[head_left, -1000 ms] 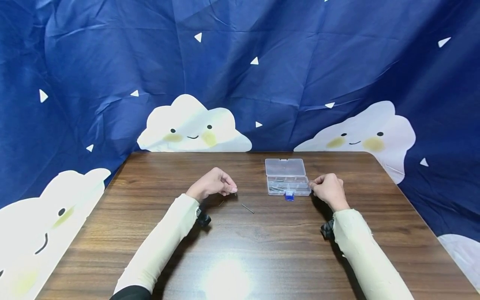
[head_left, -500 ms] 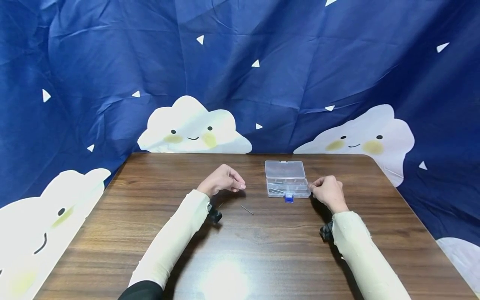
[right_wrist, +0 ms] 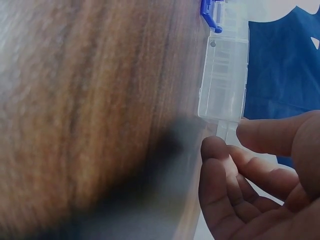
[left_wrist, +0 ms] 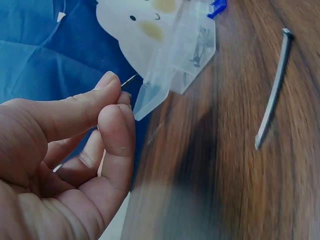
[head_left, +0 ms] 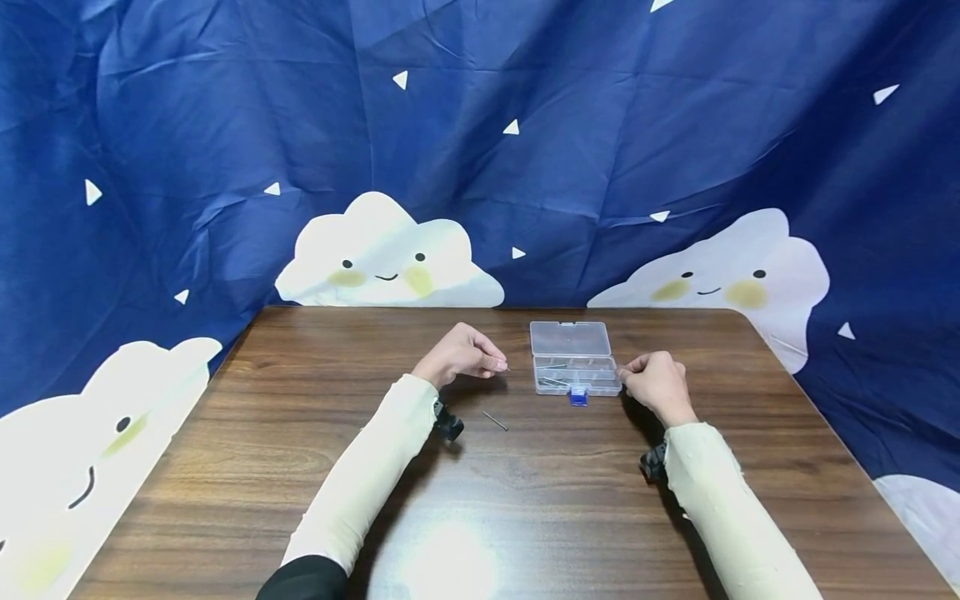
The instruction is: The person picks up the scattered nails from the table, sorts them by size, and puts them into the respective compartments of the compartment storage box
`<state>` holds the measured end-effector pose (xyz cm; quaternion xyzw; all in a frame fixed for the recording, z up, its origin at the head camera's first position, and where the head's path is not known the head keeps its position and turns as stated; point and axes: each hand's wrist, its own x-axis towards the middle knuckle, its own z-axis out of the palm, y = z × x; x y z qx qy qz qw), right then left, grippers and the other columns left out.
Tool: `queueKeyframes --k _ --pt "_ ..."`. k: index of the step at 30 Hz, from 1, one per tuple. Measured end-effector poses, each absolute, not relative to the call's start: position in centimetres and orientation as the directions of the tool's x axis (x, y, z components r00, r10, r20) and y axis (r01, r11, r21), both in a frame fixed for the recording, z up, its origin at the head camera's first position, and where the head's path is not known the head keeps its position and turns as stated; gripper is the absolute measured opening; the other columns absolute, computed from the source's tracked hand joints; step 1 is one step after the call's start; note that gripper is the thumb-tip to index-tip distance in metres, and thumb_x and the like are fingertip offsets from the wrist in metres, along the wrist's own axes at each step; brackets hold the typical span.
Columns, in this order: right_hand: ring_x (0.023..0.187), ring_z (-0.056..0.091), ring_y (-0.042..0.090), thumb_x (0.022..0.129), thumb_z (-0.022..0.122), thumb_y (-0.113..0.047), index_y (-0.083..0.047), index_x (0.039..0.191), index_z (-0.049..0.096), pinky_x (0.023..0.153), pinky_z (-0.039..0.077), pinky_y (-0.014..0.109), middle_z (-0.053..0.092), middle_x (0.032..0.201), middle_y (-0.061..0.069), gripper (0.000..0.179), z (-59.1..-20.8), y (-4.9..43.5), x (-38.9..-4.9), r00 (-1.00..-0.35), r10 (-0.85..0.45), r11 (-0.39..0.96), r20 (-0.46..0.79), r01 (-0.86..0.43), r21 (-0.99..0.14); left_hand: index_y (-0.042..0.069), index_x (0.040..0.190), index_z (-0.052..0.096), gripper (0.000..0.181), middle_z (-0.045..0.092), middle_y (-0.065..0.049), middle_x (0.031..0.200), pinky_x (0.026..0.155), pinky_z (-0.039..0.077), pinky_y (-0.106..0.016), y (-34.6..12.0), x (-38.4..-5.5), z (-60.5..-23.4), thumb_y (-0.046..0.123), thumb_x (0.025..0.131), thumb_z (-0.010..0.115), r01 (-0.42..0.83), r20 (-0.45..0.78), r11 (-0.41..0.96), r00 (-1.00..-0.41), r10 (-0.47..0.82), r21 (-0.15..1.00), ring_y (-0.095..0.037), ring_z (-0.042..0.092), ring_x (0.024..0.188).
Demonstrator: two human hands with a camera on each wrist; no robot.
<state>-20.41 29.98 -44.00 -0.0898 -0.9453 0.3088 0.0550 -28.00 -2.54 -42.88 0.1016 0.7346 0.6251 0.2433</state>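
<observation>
My left hand (head_left: 463, 354) pinches a thin metal nail (left_wrist: 129, 80) between thumb and fingertips, its end poking out toward the box. This hand is raised over the table, just left of the clear plastic compartment box (head_left: 596, 389). The box stands with its lid (head_left: 570, 338) flipped up behind it and a blue latch (head_left: 578, 399) hanging at the front. Several nails (left_wrist: 200, 46) lie in its compartments. At its right end, my right hand (head_left: 660, 385) pinches the box edge between thumb and fingers. One loose nail (head_left: 495, 421) lies on the table below my left hand.
The brown wooden table (head_left: 540, 517) reflects a bright light patch near its front. Behind it hangs a blue curtain (head_left: 480, 150) with white clouds and triangles. Black cameras are strapped at both wrists.
My left hand has moved right and slightly up toward the box, with the nail in its fingertips. My right hand stays on the box, and the loose nail has not moved.
</observation>
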Motion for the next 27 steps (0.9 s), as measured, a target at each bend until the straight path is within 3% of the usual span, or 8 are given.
queueKeyframes --k 7,17,24,27 --pt "0.104 0.056 0.044 0.092 0.07 -0.023 -0.002 0.087 0.078 0.092 0.044 0.055 0.071 0.074 0.005 0.023 -44.2 29.8 -20.5 -0.977 0.209 0.785 0.034 0.147 -0.602 -0.011 0.089 0.074 0.008 0.074 -0.018 0.083 0.057 0.055 -0.022 -1.1 -28.0 -42.9 -0.011 0.082 0.077 -0.173 -0.227 0.159 -0.863 0.451 0.972 -0.016 0.067 0.065" --pt "0.102 0.058 0.045 0.091 0.071 -0.023 -0.003 0.087 0.078 0.089 0.046 0.055 0.073 0.086 0.011 0.022 -44.2 30.1 -20.5 -0.977 0.207 0.798 0.056 0.135 -0.588 -0.009 0.083 0.075 0.004 0.074 -0.018 0.082 0.054 0.054 -0.023 1.8 -27.5 -42.8 -0.013 0.081 0.076 -0.149 -0.204 0.157 -0.873 0.443 0.976 -0.013 0.062 0.057" --pt "0.099 0.061 0.041 0.092 0.069 -0.021 -0.002 0.086 0.078 0.089 0.046 0.051 0.069 0.064 -0.001 0.022 -44.2 30.1 -20.5 -0.98 0.192 0.79 0.059 0.119 -0.602 -0.005 0.078 0.077 0.008 0.074 -0.016 0.084 0.054 0.054 -0.024 3.5 -27.1 -43.1 -0.013 0.081 0.076 -0.146 -0.211 0.183 -0.884 0.417 0.972 -0.014 0.065 0.061" --pt "0.1 0.06 0.042 0.092 0.069 -0.021 -0.002 0.086 0.078 0.09 0.045 0.052 0.068 0.063 -0.003 0.022 -44.2 30.2 -20.4 -0.978 0.199 0.792 0.063 0.123 -0.598 -0.003 0.075 0.076 0.009 0.074 -0.015 0.081 0.055 0.055 -0.024 4.2 -27.0 -43.1 -0.011 0.08 0.078 -0.131 -0.199 0.19 -0.893 0.404 0.973 -0.013 0.064 0.059"
